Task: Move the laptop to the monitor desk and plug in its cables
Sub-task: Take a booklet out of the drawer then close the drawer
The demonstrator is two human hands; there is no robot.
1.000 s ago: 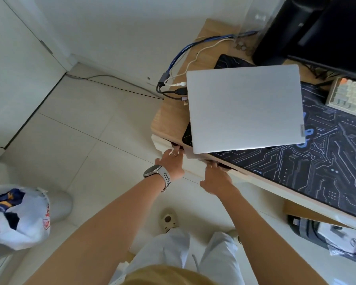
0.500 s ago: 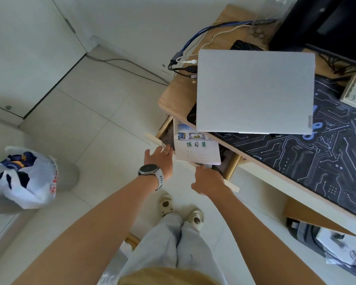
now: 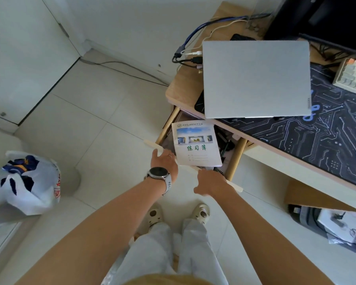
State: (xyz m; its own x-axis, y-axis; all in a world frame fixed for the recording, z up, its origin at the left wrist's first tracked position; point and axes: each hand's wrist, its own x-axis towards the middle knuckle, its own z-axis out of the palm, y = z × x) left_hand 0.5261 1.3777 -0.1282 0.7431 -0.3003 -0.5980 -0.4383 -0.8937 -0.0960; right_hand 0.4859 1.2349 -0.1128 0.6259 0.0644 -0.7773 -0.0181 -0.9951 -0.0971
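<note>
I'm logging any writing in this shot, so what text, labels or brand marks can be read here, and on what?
"练习簿", green, on the notebook cover in the open drawer.
Small line along the notebook's top edge: too blurred to read.
Brand tag at the laptop lid's right edge: too small to read.
Red print on the plastic bag: unreadable.
Keyboard keycaps: no legends legible.

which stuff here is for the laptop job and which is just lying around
For the job: laptop, closed on the desk; cables at its left edge; monitor.
Lying about: exercise book in the open drawer, keyboard, plastic bag.
</note>
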